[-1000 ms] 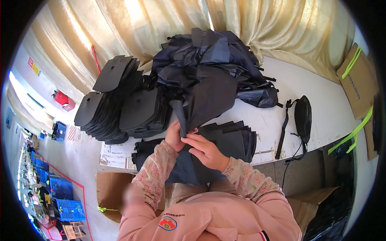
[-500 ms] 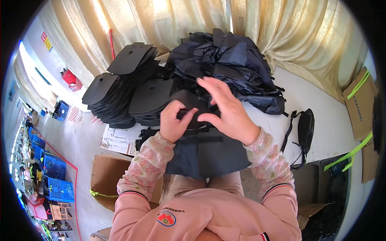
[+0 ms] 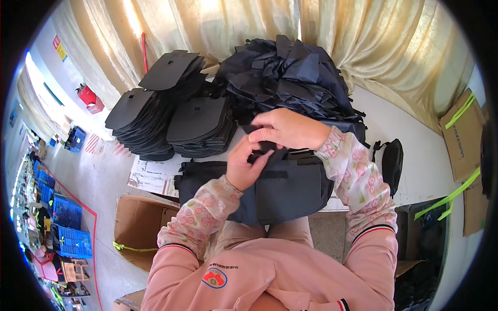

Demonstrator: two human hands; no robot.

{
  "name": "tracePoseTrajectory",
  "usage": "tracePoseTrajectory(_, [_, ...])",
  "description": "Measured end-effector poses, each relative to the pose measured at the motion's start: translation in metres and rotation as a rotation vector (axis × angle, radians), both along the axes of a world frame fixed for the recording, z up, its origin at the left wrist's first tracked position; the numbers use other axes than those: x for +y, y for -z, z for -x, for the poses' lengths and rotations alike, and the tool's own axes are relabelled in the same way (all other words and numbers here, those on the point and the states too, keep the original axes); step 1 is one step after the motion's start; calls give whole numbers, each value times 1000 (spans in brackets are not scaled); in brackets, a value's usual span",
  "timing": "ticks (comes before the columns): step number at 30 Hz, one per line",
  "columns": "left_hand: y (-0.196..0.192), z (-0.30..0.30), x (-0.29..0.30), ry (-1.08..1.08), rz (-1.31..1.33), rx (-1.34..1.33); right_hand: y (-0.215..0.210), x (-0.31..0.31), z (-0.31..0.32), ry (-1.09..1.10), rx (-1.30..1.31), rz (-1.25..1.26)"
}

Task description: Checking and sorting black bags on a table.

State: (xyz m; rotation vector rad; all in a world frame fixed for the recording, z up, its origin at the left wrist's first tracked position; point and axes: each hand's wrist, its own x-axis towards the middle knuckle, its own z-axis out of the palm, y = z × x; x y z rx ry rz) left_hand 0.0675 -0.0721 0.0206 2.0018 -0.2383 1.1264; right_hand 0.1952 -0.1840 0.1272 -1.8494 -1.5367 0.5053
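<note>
Above the near edge of the table, my left hand [image 3: 246, 163] is closed on a dark piece of black fabric [image 3: 266, 149]. My right hand [image 3: 291, 128] pinches the same piece from the far side, its fingers bent over the top. Much of the piece is hidden by my fingers. Below both hands, a flat black fabric bag [image 3: 295, 191] lies across the table's front edge and hangs over it. Close to my left hand stands a stack of black panels [image 3: 196, 122], each with a small slot near one edge.
More black panel stacks [image 3: 129, 110] stand at the left. A heap of black fabric bags [image 3: 290, 67] fills the table's back. A small black pouch [image 3: 392, 167] lies on the white table [image 3: 423, 150] at right. An open cardboard box [image 3: 137, 223] sits below left.
My right hand has swung down and left, its spread fingers closing on the fabric beside my left hand. My left hand has moved slightly right and nearer to me.
</note>
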Motion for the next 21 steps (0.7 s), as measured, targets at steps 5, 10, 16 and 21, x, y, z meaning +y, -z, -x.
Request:
tracePoseTrajectory(5, [19, 11, -10, 652, 719, 149, 23, -15, -13, -42, -144, -184])
tracePoseTrajectory(10, [12, -5, 14, 656, 757, 468, -14, -35, 32, -133, -213, -410])
tracePoseTrajectory(16, [5, -32, 29, 535, 0, 389, -45, -67, 70, -398, -107, -498])
tracePoseTrajectory(21, [-11, -7, 61, 119, -331, 559, -54, -132, 65, -457, 105, -518])
